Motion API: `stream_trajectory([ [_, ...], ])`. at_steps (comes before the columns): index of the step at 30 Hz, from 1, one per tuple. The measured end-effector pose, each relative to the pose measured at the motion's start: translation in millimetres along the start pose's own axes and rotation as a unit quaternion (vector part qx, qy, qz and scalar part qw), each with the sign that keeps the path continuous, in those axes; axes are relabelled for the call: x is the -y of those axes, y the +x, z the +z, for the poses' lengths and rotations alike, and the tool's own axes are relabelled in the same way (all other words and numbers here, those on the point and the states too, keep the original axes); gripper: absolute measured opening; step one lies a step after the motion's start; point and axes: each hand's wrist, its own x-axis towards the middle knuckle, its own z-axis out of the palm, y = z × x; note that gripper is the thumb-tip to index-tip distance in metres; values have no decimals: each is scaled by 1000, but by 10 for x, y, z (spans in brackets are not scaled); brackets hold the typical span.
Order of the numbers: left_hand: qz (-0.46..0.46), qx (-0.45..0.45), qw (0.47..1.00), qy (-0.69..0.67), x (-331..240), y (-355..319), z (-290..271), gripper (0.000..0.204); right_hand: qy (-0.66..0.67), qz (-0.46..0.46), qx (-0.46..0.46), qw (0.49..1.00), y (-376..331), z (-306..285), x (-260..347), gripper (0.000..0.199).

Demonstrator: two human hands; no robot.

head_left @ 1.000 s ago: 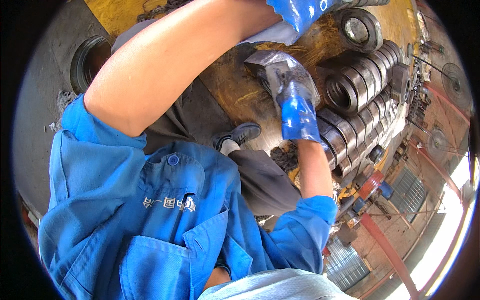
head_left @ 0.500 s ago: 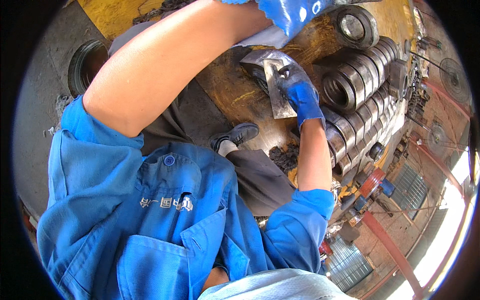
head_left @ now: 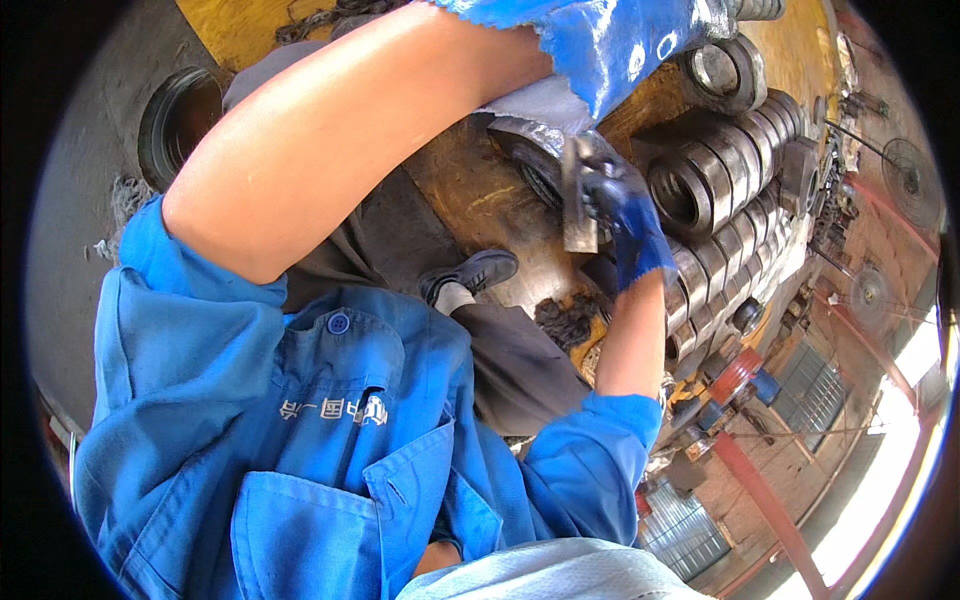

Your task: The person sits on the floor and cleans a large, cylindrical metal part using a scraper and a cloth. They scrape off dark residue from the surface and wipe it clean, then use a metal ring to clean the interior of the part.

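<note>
Over the stained yellowish surface (head_left: 448, 185), left of the stacked metal rings (head_left: 708, 182), your right hand (head_left: 628, 208) pinches a flat metal plate (head_left: 577, 208), though I cannot tell if your left hand (head_left: 635, 45) grips.

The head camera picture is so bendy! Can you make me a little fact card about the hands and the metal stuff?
Left hand: blue glove, near the top edge; grip can't be told
Right hand: dark, shiny blue glove, gripping a flat metal piece, a bit blurry
Beside the flat piece: a curved metal piece, partly hidden
Metal rings: lined up in rows, to the right of the right hand
Surface: worn yellow
Clothes: blue shirt, dark shoe
Background: a round fan, far right
</note>
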Motion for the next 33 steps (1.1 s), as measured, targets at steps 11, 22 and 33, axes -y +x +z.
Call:
stream_trajectory([
  [11,-4,15,1000,3,-1,0,96,34,92,-27,-20,995,1,84,-247,28],
  [22,-15,5,1000,-11,-19,-14,30,35,76,-33,-55,995,-360,24,-23,27],
  [33,-33,10,999,-23,-2,-1,-89,36,280,-112,-119,946,-393,-90,-656,32],
])
